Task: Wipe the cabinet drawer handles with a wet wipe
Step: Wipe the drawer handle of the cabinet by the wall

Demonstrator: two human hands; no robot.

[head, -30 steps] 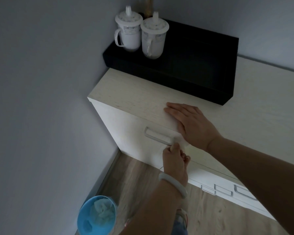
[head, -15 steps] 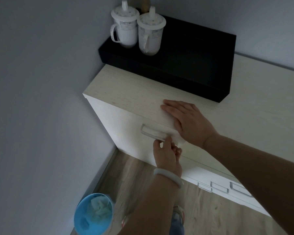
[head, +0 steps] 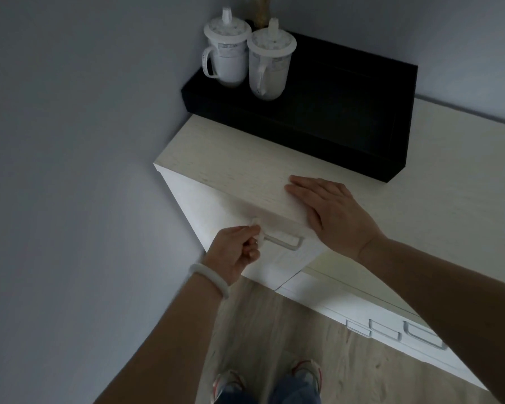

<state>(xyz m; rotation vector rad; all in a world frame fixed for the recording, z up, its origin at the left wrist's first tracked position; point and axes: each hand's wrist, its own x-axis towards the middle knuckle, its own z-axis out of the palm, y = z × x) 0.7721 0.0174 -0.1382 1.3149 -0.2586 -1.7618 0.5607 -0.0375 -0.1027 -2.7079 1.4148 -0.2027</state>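
Observation:
A pale wooden cabinet (head: 245, 170) stands in the room's corner. Its top drawer has a light bar handle (head: 286, 242). My left hand (head: 235, 252), with a pale bangle on the wrist, pinches a white wet wipe (head: 258, 233) wrapped around the left end of that handle. My right hand (head: 330, 211) lies flat, fingers straight, on the cabinet top just above the drawer. Several more drawer handles (head: 391, 332) show on the lower drawers at the right.
A black tray (head: 347, 118) sits at the back of the cabinet top and carries two white lidded mugs (head: 245, 56). Grey walls close in at the left and behind. Wooden floor (head: 274, 330) and my shoes (head: 306, 371) are below.
My left hand has slid the wipe from the right end of the handle to its left end. The view has shifted, and the blue bin has dropped out of sight.

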